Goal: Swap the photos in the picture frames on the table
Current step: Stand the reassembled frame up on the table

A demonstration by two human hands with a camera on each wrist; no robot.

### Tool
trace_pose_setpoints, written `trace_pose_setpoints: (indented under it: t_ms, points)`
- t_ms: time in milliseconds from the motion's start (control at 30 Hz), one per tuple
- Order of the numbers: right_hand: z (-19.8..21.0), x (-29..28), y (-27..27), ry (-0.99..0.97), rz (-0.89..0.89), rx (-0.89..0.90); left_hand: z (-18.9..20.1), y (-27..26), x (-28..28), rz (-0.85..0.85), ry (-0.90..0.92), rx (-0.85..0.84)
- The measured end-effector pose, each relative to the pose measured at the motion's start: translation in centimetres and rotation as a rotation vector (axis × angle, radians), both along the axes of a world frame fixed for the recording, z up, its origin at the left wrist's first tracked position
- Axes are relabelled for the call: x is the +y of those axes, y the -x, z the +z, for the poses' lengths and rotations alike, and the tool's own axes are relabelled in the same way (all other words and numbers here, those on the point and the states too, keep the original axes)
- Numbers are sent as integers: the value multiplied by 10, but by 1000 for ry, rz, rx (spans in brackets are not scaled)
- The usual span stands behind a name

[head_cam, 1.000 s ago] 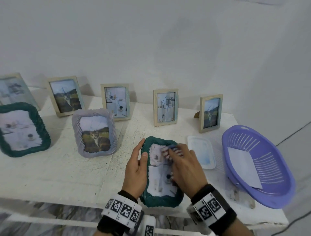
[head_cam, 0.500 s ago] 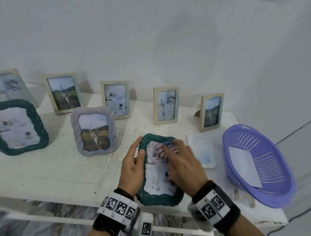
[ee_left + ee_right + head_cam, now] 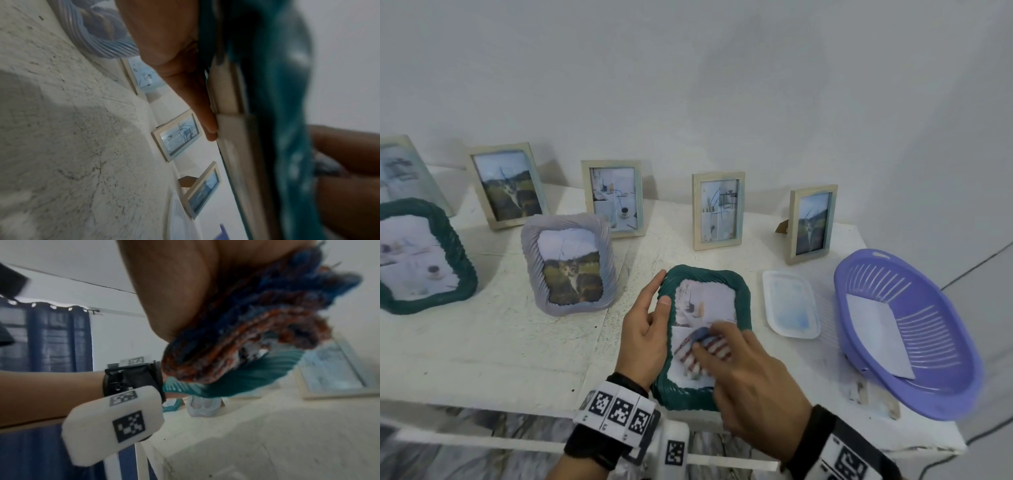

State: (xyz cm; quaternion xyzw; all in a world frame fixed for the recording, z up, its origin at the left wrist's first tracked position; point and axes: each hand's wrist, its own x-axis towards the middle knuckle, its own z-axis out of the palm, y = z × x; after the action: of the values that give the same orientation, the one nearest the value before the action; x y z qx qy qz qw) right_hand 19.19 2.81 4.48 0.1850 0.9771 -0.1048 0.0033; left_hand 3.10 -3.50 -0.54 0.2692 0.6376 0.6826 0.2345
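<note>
Our right hand bunches a striped cloth in curled fingers and presses it on the glass of the teal frame. Our left hand grips that frame's left edge, thumb on the front, fingers behind. The frame sits tilted at the table's near edge. Left of it stands a lilac frame; right of it lie a white tray and a purple basket.

My left hand clasps the left side of the green frame, thumb on its front rim, fingers flat behind. My right hand presses a striped cloth onto its glass, fingers curled over it.
</note>
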Motion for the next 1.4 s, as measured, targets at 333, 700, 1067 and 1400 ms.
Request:
trace_pose_setpoints:
  t_ms: [333,700,1067,1400]
  points:
    - [10,-1,-9,41,33,-18,3,5,1,31,12,-6]
    - [13,7,-13,66,118,-30,3,-1,-1,0,39,-36]
    - [21,23,-14,38,174,-29,5,-7,-3,-32,53,-17]
    - [14,15,6,-103,56,36,7,-13,-1,-65,45,-12]
